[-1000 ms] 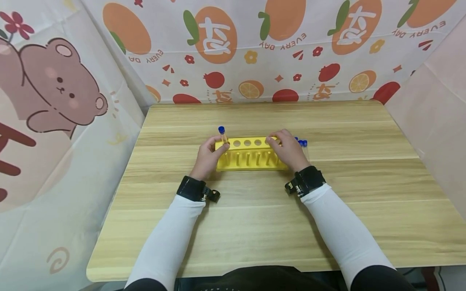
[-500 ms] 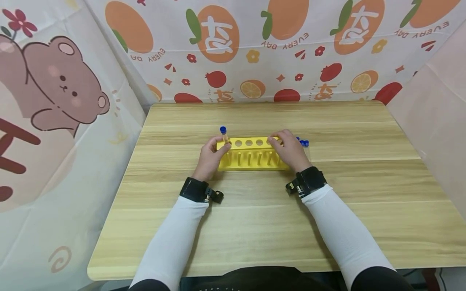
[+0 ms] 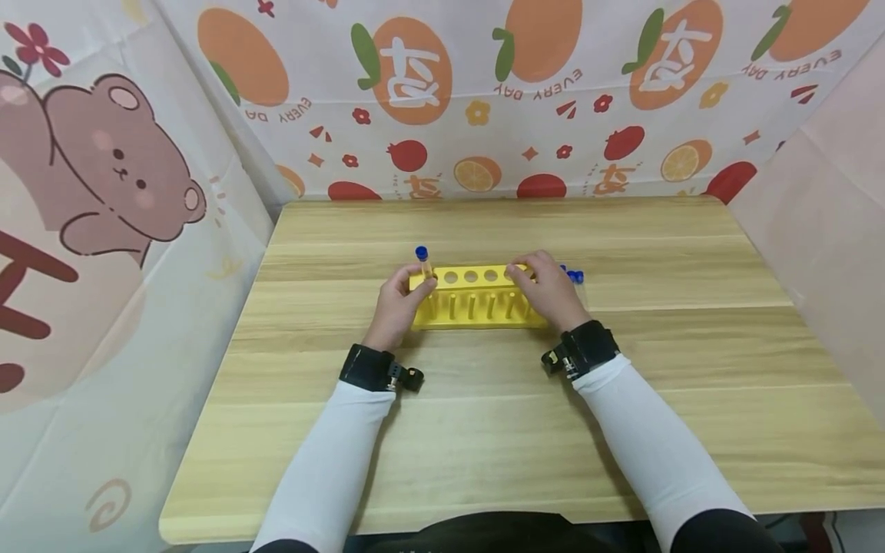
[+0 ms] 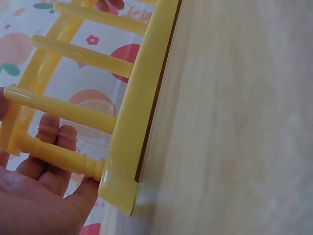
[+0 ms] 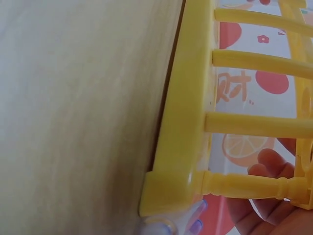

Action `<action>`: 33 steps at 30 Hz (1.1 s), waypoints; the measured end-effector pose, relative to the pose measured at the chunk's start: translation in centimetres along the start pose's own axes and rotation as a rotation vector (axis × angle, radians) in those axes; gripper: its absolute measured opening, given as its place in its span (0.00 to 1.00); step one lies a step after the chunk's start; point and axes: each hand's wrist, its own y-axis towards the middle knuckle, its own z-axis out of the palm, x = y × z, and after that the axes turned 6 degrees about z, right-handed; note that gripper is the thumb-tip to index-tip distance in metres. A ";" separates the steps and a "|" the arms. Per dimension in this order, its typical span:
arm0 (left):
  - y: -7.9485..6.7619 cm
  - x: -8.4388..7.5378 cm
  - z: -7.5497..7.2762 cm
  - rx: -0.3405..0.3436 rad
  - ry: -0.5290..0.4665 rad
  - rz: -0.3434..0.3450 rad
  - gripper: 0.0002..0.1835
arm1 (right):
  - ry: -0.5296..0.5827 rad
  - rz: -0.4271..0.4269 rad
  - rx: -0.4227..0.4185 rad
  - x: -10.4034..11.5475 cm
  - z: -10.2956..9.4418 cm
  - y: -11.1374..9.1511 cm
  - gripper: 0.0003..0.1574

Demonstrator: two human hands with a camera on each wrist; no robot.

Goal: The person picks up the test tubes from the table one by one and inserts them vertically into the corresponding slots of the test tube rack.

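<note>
A yellow test tube rack [image 3: 480,322] stands upright on the table, with a row of round holes along its top and a row of pegs below. My left hand [image 3: 394,309] grips its left end, fingers behind and thumb at the front of the top bar. My right hand [image 3: 551,293] holds the right end the same way. Beside my left fingers a blue-capped test tube [image 3: 423,261] sticks up at the rack's left end, slightly tilted. More blue-capped tubes [image 3: 576,277] are just right of the rack, partly hidden by my right hand. Blue caps [image 5: 196,226] also show below the rack end in the right wrist view.
The rack sits near the middle of a light wood table [image 3: 477,445]. A fruit-print cloth [image 3: 477,107] hangs behind the far edge. On the left is a cloth with a bear print [image 3: 117,165], and a pale cloth [image 3: 830,192] hangs on the right.
</note>
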 end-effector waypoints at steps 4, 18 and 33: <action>0.0 -0.3 0.1 0.006 -0.008 -0.021 0.21 | -0.003 -0.009 0.027 0.0 -0.5 0.0 0.33; 0.2 -0.4 0.1 0.017 -0.038 -0.034 0.23 | -0.019 -0.004 0.058 0.1 -0.8 0.1 0.36; -0.1 -0.4 -0.1 0.017 -0.020 -0.068 0.21 | 0.011 0.003 0.041 0.0 -0.5 -0.1 0.34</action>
